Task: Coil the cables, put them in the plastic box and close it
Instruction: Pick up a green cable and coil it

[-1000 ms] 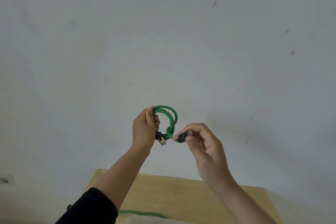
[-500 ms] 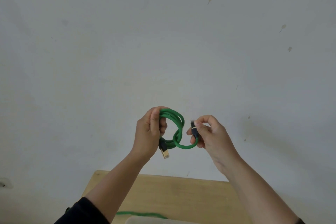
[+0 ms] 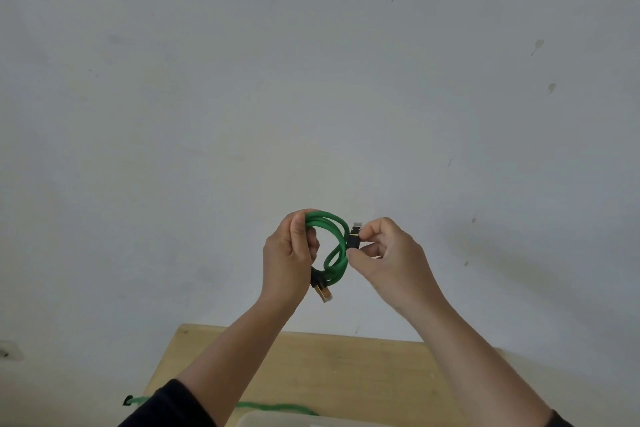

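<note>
A green cable (image 3: 337, 246) hangs coiled in small loops in the air in front of the wall. My left hand (image 3: 289, 256) grips the coil at its left side, and a black and gold plug (image 3: 321, 289) sticks out below that hand. My right hand (image 3: 388, 253) pinches the cable's other black plug (image 3: 354, 236) right beside the coil. A pale edge of the plastic box (image 3: 294, 421) shows at the bottom of the frame. A second green cable (image 3: 277, 407) lies on the table behind it.
The light wooden table (image 3: 346, 367) sits low in the frame against a plain white wall (image 3: 311, 80). One end of the second cable hangs past the table's left edge. A wall socket (image 3: 8, 350) is at the far left.
My right hand has turned the free plug upward and brought it close against the coil, so the loose loop has tightened. The left hand keeps its grip on the coil.
</note>
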Demonstrator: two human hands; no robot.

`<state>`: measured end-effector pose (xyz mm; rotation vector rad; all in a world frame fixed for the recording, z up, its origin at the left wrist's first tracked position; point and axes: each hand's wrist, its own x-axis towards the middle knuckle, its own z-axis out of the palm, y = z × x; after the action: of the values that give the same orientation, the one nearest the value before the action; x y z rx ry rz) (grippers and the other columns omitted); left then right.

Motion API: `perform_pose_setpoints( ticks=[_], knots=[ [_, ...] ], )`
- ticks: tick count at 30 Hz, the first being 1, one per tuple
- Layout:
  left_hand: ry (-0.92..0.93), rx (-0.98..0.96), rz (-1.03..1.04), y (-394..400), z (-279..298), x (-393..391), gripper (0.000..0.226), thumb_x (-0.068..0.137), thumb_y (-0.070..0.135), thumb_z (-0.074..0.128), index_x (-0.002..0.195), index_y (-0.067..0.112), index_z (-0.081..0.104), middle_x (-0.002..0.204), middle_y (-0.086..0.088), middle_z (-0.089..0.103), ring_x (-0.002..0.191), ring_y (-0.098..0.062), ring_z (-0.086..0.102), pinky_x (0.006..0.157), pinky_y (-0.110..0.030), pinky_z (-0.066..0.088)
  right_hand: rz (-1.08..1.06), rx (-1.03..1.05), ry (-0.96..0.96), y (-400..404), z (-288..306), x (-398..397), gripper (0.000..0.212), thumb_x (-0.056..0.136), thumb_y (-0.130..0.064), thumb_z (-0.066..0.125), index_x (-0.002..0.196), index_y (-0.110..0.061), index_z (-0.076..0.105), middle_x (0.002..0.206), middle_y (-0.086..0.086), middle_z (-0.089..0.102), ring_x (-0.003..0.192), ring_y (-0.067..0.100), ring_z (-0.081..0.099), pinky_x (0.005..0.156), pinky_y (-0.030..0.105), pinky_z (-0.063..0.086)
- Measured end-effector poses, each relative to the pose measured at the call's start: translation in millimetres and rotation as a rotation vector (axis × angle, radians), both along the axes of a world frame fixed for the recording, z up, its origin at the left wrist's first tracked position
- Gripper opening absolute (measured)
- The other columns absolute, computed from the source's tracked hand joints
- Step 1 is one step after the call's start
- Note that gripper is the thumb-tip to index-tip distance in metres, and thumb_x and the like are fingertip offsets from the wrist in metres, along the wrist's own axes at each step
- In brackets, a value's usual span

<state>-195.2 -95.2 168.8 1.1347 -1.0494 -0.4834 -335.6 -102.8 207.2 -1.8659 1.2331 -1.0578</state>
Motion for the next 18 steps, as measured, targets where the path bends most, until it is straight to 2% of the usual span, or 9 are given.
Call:
perform_pose_setpoints(
  ticks=[4,8,12,18],
  knots=[
    [-0.037,0.002,-0.018,0.0,2.2,-3.4,0.036,0.101,0.024,0.030,0.090,0.024,0.064,0.057,0.008,0.047,0.052,-0.009,0.042,0.052,-0.028,0.038,-0.019,-0.102,0.022,3.1,-7.4,6.2,0.026,0.081,-0.018,0.067,0.100,-0.021,0.049,0.099,-0.010,0.063,0.080,-0.003,0.059,0.063,0.003,0.042],
    [0.028,0.012,-0.034,-0.1,4.4,-4.0,0.037,0.101,0.024,0.030,0.088,0.022,0.065,0.057,0.006,0.046,0.051,-0.009,0.040,0.049,-0.023,0.037,-0.012,-0.122,0.071,0.6,-8.1,5.6,0.029,0.085,-0.013,0.064,0.102,-0.020,0.042,0.110,-0.006,0.061,0.075,-0.005,0.055,0.063,0.000,0.039],
    [0.154,0.041,-0.108,0.5,3.4,-3.1,0.038,0.101,0.028,0.030,0.084,0.016,0.062,0.058,0.003,0.043,0.048,-0.008,0.036,0.045,-0.017,0.033,0.020,-0.127,0.150,-1.8,-4.6,2.2,0.031,0.085,-0.014,0.063,0.113,-0.015,0.050,0.112,-0.007,0.062,0.073,-0.009,0.054,0.063,-0.002,0.038],
    [0.204,0.086,-0.178,-3.3,0.6,3.2,0.040,0.100,0.032,0.033,0.074,0.013,0.056,0.053,0.007,0.042,0.047,-0.010,0.033,0.043,-0.018,0.031,0.073,-0.129,0.186,-1.6,-1.6,-1.9,0.029,0.085,-0.010,0.061,0.111,-0.024,0.062,0.103,-0.014,0.066,0.081,0.004,0.063,0.067,0.001,0.041]
  ],
)
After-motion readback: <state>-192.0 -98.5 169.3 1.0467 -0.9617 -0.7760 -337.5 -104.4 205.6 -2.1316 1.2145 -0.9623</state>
